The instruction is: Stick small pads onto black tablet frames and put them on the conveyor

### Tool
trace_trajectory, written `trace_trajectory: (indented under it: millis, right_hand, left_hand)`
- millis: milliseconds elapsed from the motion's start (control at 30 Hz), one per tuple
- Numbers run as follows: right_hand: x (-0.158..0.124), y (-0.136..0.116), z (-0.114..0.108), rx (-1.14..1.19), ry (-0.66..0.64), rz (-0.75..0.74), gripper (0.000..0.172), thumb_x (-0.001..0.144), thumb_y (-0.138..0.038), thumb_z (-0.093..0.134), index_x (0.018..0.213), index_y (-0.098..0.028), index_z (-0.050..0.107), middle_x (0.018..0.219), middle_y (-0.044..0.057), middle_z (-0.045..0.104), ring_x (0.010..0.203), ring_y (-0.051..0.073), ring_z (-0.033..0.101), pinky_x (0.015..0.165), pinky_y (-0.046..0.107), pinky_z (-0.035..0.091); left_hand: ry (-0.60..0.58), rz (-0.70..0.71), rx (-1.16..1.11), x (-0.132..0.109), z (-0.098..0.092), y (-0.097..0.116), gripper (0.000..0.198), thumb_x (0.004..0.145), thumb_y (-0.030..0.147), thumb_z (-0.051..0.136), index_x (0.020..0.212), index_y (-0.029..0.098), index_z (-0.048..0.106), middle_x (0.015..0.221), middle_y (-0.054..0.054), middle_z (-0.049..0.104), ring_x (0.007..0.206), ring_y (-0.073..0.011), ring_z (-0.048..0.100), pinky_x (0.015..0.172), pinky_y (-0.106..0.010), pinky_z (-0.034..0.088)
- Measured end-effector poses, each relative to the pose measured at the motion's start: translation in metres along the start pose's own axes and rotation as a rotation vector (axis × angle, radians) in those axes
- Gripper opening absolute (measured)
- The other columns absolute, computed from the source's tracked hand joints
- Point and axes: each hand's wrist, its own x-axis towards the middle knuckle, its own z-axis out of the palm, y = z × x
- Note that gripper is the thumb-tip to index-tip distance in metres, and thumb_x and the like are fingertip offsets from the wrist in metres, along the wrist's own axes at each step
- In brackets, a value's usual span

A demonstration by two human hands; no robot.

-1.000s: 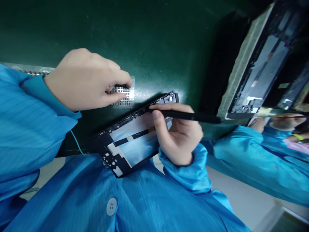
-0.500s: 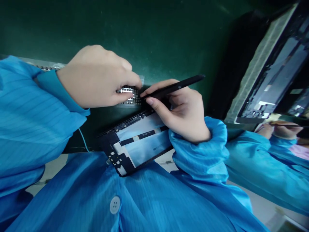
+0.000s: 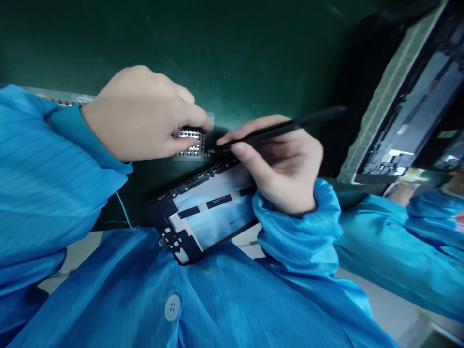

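Observation:
My left hand [image 3: 145,116] is closed, thumb and forefinger on a sheet of small dark square pads [image 3: 195,151] with a shiny, clear-edged backing. My right hand [image 3: 286,162] grips slim black tweezers [image 3: 275,130], their back end pointing away to the right. At the tweezers' tip, just right of the sheet, is a tiny pale piece [image 3: 211,151], too small to make out. Below my hands lies an opened tablet-like device [image 3: 217,212], tilted at the table's near edge. It has a silvery inside, a dark ribbon strip and a black frame; my right hand covers its upper right corner.
A dark green tabletop [image 3: 232,63] spreads behind my hands. On the right, a black tray with a pale foam edge [image 3: 391,96] holds similar devices [image 3: 416,116]. A co-worker's blue sleeve [image 3: 377,222] is at the lower right. Another strip [image 3: 68,99] lies behind my left wrist.
My right hand and the tweezers have moved right, away from the sheet, with the tip drawn off its right edge. My left hand has shifted slightly left. The device stays nearly in place.

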Motion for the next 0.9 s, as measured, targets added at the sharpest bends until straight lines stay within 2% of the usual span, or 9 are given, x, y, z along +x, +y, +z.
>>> trace_trajectory:
  millis: [133, 167, 233, 467, 567, 667, 733, 800, 900]
  right_hand:
    - [-0.03, 0.003, 0.012, 0.022, 0.441, -0.013, 0.005, 0.11, -0.033, 0.071, 0.114, -0.032, 0.075, 0.102, 0.002, 0.079, 0.096, 0.023, 0.083, 0.091, 0.044, 0.071]
    - [-0.036, 0.004, 0.016, 0.012, 0.51, -0.012, 0.005, 0.109, -0.032, 0.072, 0.113, -0.031, 0.075, 0.1, 0.002, 0.078, 0.094, 0.023, 0.083, 0.088, 0.042, 0.071]
    - [-0.045, 0.007, 0.022, 0.01, 0.557, -0.003, 0.006, 0.106, -0.033, 0.077, 0.112, -0.03, 0.076, 0.099, 0.003, 0.079, 0.091, 0.023, 0.083, 0.084, 0.041, 0.071]
    - [-0.05, 0.014, 0.028, 0.05, 0.491, 0.014, 0.01, 0.106, -0.03, 0.077, 0.117, -0.029, 0.075, 0.105, 0.004, 0.083, 0.099, 0.023, 0.085, 0.089, 0.043, 0.074]
    - [-0.053, 0.013, 0.026, 0.021, 0.468, 0.006, 0.013, 0.108, -0.025, 0.073, 0.121, -0.029, 0.074, 0.108, 0.003, 0.082, 0.1, 0.022, 0.084, 0.086, 0.041, 0.073]
    - [-0.054, 0.004, 0.018, -0.139, 0.387, -0.034, 0.017, 0.106, -0.017, 0.073, 0.12, -0.027, 0.075, 0.109, 0.004, 0.082, 0.101, 0.021, 0.082, 0.09, 0.041, 0.069]
    - [-0.049, -0.005, 0.01, -0.222, 0.328, -0.07, 0.019, 0.103, -0.014, 0.076, 0.118, -0.025, 0.077, 0.109, 0.004, 0.083, 0.102, 0.022, 0.081, 0.092, 0.042, 0.067]
    - [-0.037, -0.012, 0.001, -0.208, 0.264, -0.07, 0.018, 0.103, -0.015, 0.077, 0.119, -0.026, 0.077, 0.112, 0.005, 0.084, 0.105, 0.023, 0.082, 0.093, 0.043, 0.067]
    - [-0.014, -0.013, -0.008, -0.152, 0.056, -0.045, 0.012, 0.107, -0.024, 0.076, 0.118, -0.027, 0.077, 0.116, 0.004, 0.086, 0.109, 0.024, 0.083, 0.098, 0.044, 0.068]
  left_hand:
    - [0.008, -0.008, -0.007, 0.0, 0.001, 0.0, 0.061, 0.109, 0.054, 0.032, 0.134, 0.031, 0.082, 0.107, -0.009, 0.081, 0.097, -0.0274, 0.073, 0.093, -0.043, 0.057]
    - [0.021, -0.007, -0.019, -0.001, 0.001, 0.0, 0.062, 0.109, 0.055, 0.031, 0.134, 0.031, 0.083, 0.108, -0.01, 0.081, 0.097, -0.0279, 0.073, 0.093, -0.044, 0.057]
    - [0.035, -0.007, -0.048, -0.001, 0.002, 0.0, 0.065, 0.11, 0.056, 0.029, 0.133, 0.029, 0.083, 0.107, -0.01, 0.081, 0.096, -0.0271, 0.072, 0.095, -0.045, 0.056]
    - [0.009, -0.029, -0.073, -0.002, -0.002, 0.002, 0.075, 0.112, 0.063, 0.021, 0.134, 0.026, 0.083, 0.103, -0.01, 0.08, 0.098, -0.0246, 0.071, 0.101, -0.045, 0.056]
    - [0.019, -0.035, -0.133, -0.001, 0.0, 0.0, 0.091, 0.109, 0.075, 0.014, 0.129, 0.022, 0.085, 0.095, -0.008, 0.074, 0.101, -0.0257, 0.072, 0.109, -0.055, 0.053]
    - [0.033, -0.028, -0.206, 0.0, 0.005, -0.004, 0.104, 0.103, 0.086, 0.01, 0.126, 0.018, 0.086, 0.089, -0.004, 0.065, 0.105, -0.0268, 0.073, 0.113, -0.068, 0.048]
    - [0.039, -0.016, -0.214, 0.001, 0.008, -0.008, 0.1, 0.105, 0.083, 0.013, 0.126, 0.016, 0.085, 0.086, -0.003, 0.062, 0.106, -0.0258, 0.072, 0.113, -0.068, 0.048]
    - [0.046, 0.015, -0.204, 0.001, 0.01, -0.011, 0.088, 0.107, 0.076, 0.023, 0.126, 0.017, 0.085, 0.085, -0.003, 0.063, 0.104, -0.0242, 0.071, 0.113, -0.063, 0.051]
    - [0.055, 0.039, -0.19, 0.001, 0.011, -0.013, 0.065, 0.105, 0.065, 0.041, 0.127, 0.022, 0.085, 0.083, -0.002, 0.063, 0.102, -0.0248, 0.073, 0.112, -0.057, 0.055]
